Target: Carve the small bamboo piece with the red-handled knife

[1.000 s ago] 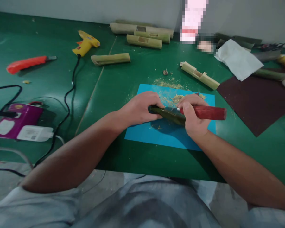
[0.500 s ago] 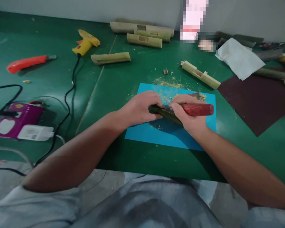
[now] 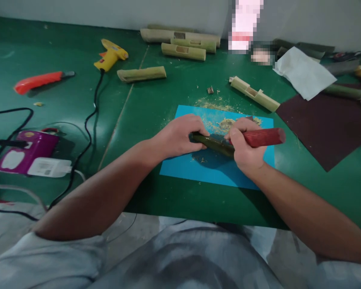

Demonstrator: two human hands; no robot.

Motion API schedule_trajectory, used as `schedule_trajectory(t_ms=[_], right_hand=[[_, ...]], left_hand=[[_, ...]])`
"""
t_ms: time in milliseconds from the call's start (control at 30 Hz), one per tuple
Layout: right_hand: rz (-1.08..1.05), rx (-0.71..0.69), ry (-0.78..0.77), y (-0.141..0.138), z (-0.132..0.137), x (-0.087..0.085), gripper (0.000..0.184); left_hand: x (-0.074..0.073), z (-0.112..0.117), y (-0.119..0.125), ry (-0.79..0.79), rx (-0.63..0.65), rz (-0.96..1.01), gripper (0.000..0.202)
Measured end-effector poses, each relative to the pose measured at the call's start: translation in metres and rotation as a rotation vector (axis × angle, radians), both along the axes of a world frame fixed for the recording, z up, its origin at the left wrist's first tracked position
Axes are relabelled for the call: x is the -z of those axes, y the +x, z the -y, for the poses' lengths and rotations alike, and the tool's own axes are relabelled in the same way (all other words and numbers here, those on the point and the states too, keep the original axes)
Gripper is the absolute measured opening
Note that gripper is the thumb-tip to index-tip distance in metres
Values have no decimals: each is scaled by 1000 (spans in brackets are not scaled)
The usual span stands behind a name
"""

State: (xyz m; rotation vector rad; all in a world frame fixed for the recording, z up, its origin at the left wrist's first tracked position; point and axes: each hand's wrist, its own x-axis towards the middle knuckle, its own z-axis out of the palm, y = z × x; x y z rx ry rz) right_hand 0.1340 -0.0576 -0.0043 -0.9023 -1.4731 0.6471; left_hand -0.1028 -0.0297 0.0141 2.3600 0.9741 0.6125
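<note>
Dark green bamboo tube (image 3: 214,145), right end hidden
Left hand (image 3: 185,136) pinches it; right hand (image 3: 249,147) grips a red-handled tool (image 3: 266,137), tip apparently obscured.

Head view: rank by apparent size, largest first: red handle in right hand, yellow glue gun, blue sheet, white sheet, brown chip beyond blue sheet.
1. Blue sheet, partly covered
2. White sheet
3. Red handle, yellow glue gun: too alike to rank
4. Brown chip

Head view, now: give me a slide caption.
Left grip on a dark green bamboo piece, right grip on a red-handled tool, above a blue sheet.
</note>
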Motion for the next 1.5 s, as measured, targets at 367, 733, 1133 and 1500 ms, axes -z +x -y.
schedule_trajectory(t_ms=[367, 733, 1133, 1500], right_hand=[[-66, -187, -79, -3, -3, -7, 25], [-18, -194, -97, -5, -4, -10, 20], [54, -212, -63, -4, -6, -13, 24], [79, -99, 23, 0, 0, -6, 32]], left_hand=[[0, 0, -1, 19, -1, -30, 14], [0, 0, -1, 3, -3, -21, 15], [0, -1, -1, 12, 10, -11, 14], [2, -1, -1, 38, 14, 2, 12]])
